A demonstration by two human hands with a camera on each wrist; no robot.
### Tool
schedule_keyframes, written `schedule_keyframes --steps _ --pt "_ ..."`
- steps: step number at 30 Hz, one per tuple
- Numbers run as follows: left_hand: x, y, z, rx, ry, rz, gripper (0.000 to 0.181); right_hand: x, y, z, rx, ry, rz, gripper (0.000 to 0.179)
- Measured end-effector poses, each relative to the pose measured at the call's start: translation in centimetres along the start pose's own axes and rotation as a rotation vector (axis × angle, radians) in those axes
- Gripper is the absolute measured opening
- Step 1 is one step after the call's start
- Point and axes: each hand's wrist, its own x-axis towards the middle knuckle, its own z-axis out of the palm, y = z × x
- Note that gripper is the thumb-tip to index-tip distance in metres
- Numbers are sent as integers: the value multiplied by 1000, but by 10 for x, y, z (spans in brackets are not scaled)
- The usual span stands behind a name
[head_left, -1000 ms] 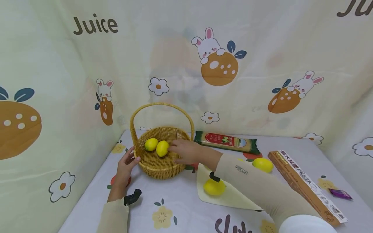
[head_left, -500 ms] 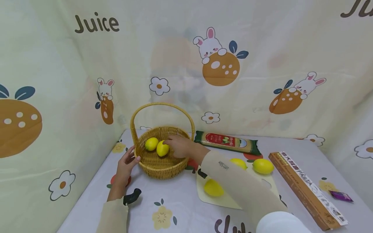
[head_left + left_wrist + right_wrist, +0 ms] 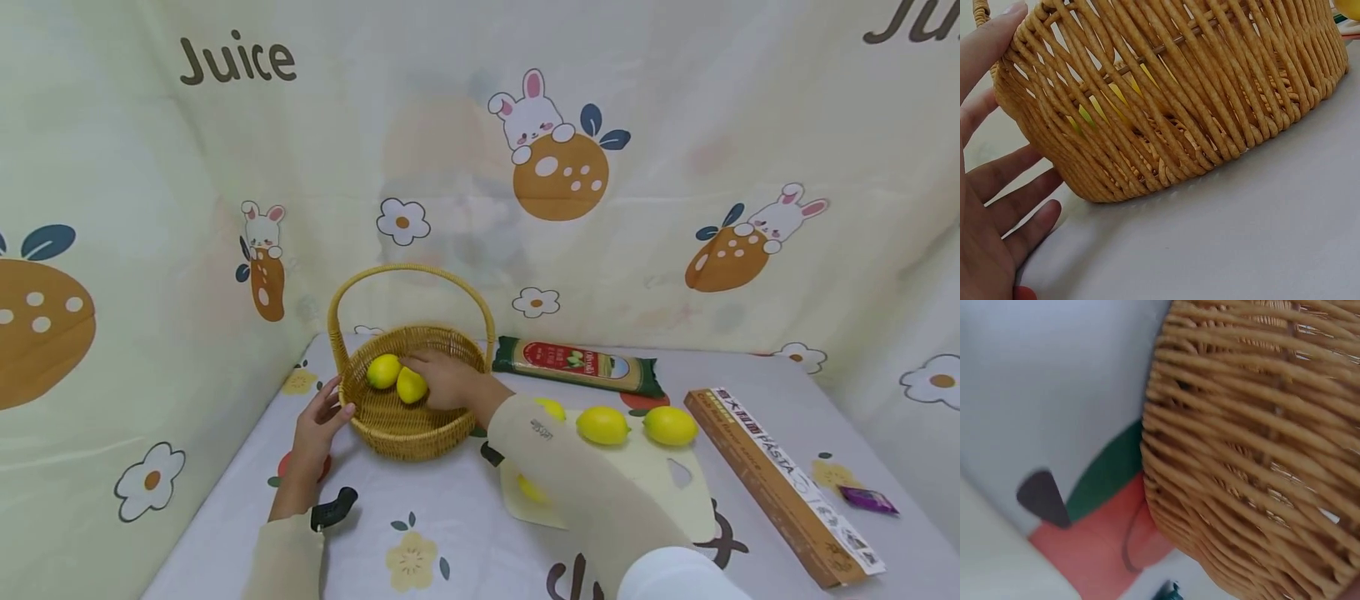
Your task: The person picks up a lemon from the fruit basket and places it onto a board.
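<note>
A wicker basket (image 3: 408,446) with a tall handle stands at the left of the table, two lemons inside it. My left hand (image 3: 315,429) holds its left rim; the left wrist view has the thumb on the rim and the other fingers spread along the outer wall. Inside the basket, my right hand (image 3: 446,379) grips the right-hand lemon (image 3: 411,386), its fingers across the top. The other lemon (image 3: 382,372) lies close beside on the left. In the right wrist view the basket wall (image 3: 1254,425) fills the right side and hides nearly all of the hand.
Several lemons, one of them a whole lemon (image 3: 603,425), lie on or by a cream cutting board (image 3: 660,492), partly under my right sleeve. Behind is a green pasta packet (image 3: 577,367). To the right are a long pasta box (image 3: 780,483) and a small purple packet (image 3: 868,500).
My right hand has moved left inside the basket, from beside the right-hand lemon to over its top. The right forearm swung left, uncovering more lemons and the board. My left hand stays at the rim.
</note>
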Motion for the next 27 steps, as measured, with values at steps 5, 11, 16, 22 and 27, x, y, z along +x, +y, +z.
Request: schedule_keyframes --steps 5,11,16,22,27 --pt "1 -1 -3 4 1 13 66 5 0 8 49 20 -1 93" --pt "1 -5 -5 -7 -19 57 64 8 -3 16 49 -45 0 89" --pt "0 -4 -3 -5 -17 41 64 5 -6 17 18 -37 7 79" --pt "0 -1 -2 -2 -22 26 64 3 -9 15 0 14 10 65" --pt "-7 12 -3 -4 -38 11 65 2 -12 15 6 24 8 55"
